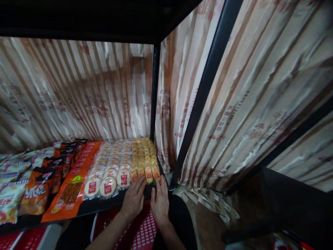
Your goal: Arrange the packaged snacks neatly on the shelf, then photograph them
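My left hand (134,199) and my right hand (160,201) rest side by side at the front edge of a black shelf (104,205). Their fingers are stretched flat against the near ends of rows of small yellow snack packs (144,156). Neither hand grips anything. Just left of these lie rows of round white rice-cracker packs (111,170) with red labels. The left fingertips touch the front yellow pack beside the crackers.
Further left lie a long orange snack bag (74,184), dark orange bags (39,192) and white bags (9,198). A red basket (142,232) sits below my wrists. Black shelf posts (154,93) stand behind and to the right. A striped curtain (247,104) surrounds the shelf.
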### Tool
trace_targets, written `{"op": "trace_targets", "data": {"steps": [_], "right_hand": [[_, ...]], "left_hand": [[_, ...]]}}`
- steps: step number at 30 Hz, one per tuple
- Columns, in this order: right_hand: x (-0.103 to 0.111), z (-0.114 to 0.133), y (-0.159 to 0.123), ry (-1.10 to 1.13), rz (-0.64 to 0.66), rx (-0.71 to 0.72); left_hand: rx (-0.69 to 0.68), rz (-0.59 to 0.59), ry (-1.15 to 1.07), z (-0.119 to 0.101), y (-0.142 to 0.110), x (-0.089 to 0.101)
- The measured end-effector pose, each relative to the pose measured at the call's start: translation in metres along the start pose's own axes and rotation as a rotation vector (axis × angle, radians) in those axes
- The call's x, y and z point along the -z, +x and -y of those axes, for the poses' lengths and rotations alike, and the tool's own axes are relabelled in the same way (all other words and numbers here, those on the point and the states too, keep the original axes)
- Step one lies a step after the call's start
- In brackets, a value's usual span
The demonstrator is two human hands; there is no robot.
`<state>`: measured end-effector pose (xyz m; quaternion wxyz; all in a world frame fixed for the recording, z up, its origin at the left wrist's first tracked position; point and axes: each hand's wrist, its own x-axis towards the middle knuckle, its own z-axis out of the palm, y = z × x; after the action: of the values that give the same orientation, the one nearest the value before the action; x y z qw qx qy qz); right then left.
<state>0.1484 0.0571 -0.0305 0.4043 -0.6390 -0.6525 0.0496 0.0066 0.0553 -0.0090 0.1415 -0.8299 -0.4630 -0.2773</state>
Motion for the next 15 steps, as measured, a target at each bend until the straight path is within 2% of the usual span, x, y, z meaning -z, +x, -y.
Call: {"op": "trace_targets", "data": {"steps": [5, 15], "right_hand": [[-0.005, -0.01, -0.003, -0.01, 0.01, 0.01], [-0.008, -0.013, -0.003, -0.03, -0.018, 0.091]], "left_hand": [[0.009, -0.016, -0.003, -0.007, 0.023, -0.003], [0.113, -0.073, 0.001, -0.003, 0.065, -0.02]]}}
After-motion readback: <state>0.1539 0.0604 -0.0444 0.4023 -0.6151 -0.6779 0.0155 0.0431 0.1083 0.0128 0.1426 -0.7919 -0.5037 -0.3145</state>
